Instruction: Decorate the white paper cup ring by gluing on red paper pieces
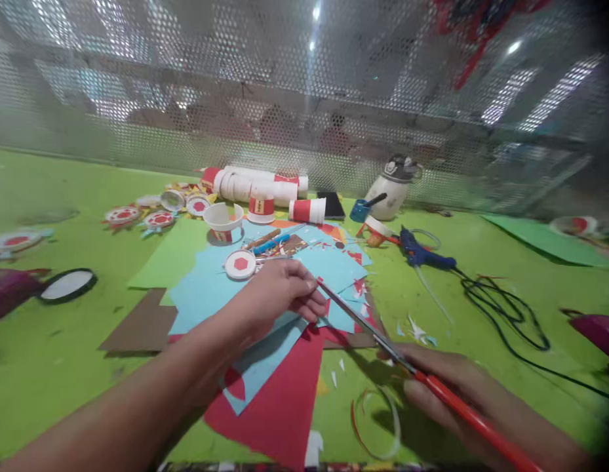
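Observation:
My left hand [289, 288] is over the middle of the paper pile, thumb and fingers pinched on a tiny red scrap at the scissor tips. In my right hand [461, 387] are long scissors [363, 324] with red handles, their blades looking nearly closed and pointing at my left fingertips. Light blue paper [200, 295] lies beneath my left hand, with a red sheet [284, 413] in front of it. A white disc with a red hexagon [240, 264] rests just behind my left wrist.
Paper cups [307, 210] and a cut cup [223, 226] stand behind the papers. Decorated discs [159, 219] lie at the back left. A blue glue gun [425, 252] with a black cable is on the right, near a white jug [387, 193]. Perforated metal [265, 98] rises behind.

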The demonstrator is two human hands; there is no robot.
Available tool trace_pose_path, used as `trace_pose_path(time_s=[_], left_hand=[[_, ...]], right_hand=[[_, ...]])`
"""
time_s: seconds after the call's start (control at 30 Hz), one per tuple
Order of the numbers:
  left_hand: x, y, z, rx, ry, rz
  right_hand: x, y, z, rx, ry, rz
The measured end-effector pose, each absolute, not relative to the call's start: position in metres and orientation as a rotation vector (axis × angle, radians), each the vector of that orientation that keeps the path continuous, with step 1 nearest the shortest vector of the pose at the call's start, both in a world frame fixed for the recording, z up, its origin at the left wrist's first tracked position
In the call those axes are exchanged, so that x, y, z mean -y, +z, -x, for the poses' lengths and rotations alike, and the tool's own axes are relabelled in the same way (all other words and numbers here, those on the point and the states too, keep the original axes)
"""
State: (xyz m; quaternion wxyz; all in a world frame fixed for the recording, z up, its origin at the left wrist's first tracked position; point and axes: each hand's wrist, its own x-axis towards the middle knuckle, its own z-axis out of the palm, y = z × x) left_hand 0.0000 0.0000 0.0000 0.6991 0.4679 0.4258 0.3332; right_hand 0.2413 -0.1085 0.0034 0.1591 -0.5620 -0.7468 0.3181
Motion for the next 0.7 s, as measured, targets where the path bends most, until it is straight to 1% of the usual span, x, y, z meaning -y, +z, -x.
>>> trace_pose_path(time_s=[0.33,0.7], left_hand=[[0.006,0.005,0.001,-1.009,0.756,-1.008],[0.006,0.003,-0.002,-1.007,0.785,-0.978]], right_hand=[[0.106,0.01,-0.222,2.134,0.896,1.551],[0.106,0.008,-0.222,2.176,0.85,1.577]])
